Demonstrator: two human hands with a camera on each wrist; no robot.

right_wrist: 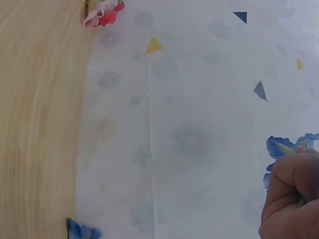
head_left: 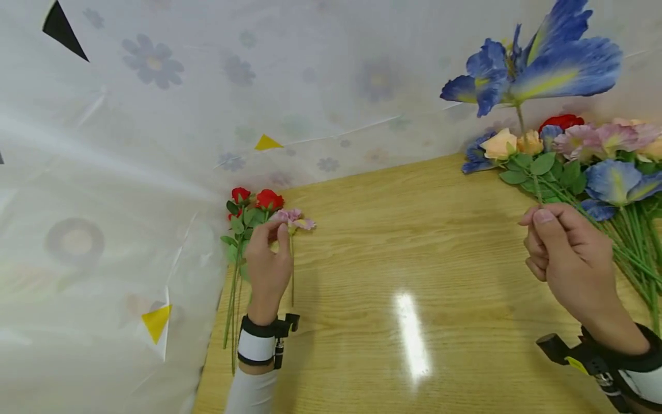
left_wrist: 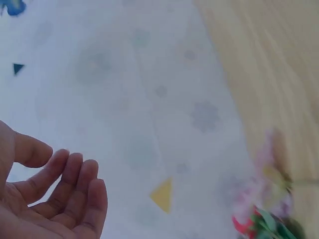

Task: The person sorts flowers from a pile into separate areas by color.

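Note:
My right hand (head_left: 576,261) pinches the thin stem of a blue iris (head_left: 561,72), which stands upright above the table with its bloom high. In the right wrist view, the curled fingers (right_wrist: 291,177) partly hide that iris. On the left, my left hand (head_left: 269,261) hovers at a pink flower (head_left: 295,218) beside several red roses (head_left: 269,199). The left wrist view shows its fingers (left_wrist: 75,184) loosely bent, apart from the thumb, holding nothing. Most of the pink flower's stem lies on the table past the hand.
A pile of artificial flowers, with a peach rose (head_left: 500,144), pink blooms (head_left: 597,141) and another blue iris (head_left: 615,181), lies at the right. The wooden table (head_left: 388,241) meets a flower-patterned plastic sheet (head_left: 320,75) behind and at the left.

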